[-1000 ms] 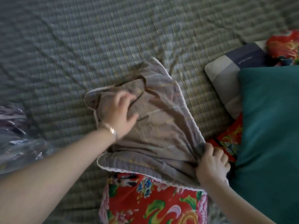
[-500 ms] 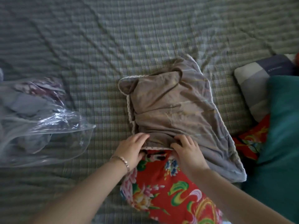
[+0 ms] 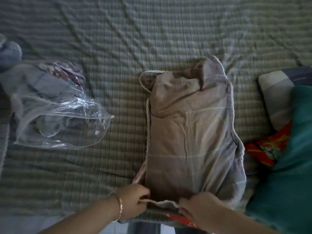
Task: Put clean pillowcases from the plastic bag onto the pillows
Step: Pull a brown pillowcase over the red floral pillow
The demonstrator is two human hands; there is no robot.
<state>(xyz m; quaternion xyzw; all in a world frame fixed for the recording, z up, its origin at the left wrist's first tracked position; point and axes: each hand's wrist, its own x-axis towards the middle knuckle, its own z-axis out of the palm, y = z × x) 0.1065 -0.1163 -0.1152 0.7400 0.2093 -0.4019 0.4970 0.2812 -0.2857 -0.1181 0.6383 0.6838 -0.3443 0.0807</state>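
Observation:
A grey-brown pillowcase [image 3: 190,132] with a white lace edge lies lengthwise on the bed and covers nearly all of a red flowered pillow [image 3: 179,217], of which only a strip shows at the near end. My left hand [image 3: 135,202] grips the near left corner of the pillowcase's open hem. My right hand [image 3: 199,207] grips the hem at the near right. A clear plastic bag [image 3: 55,114] with folded bluish and patterned cloth inside lies to the left on the bed.
The bed has a green-grey checked sheet [image 3: 118,65]. At the right lie a teal pillow [image 3: 290,157], a grey and navy pillow [image 3: 276,98] and another red flowered pillow [image 3: 265,151]. The bed's near edge runs just under my hands.
Both hands have pulled the pillowcase's open hem toward me over the red flowered pillow, which was half bare before. The view has also shifted so the plastic bag shows at the left.

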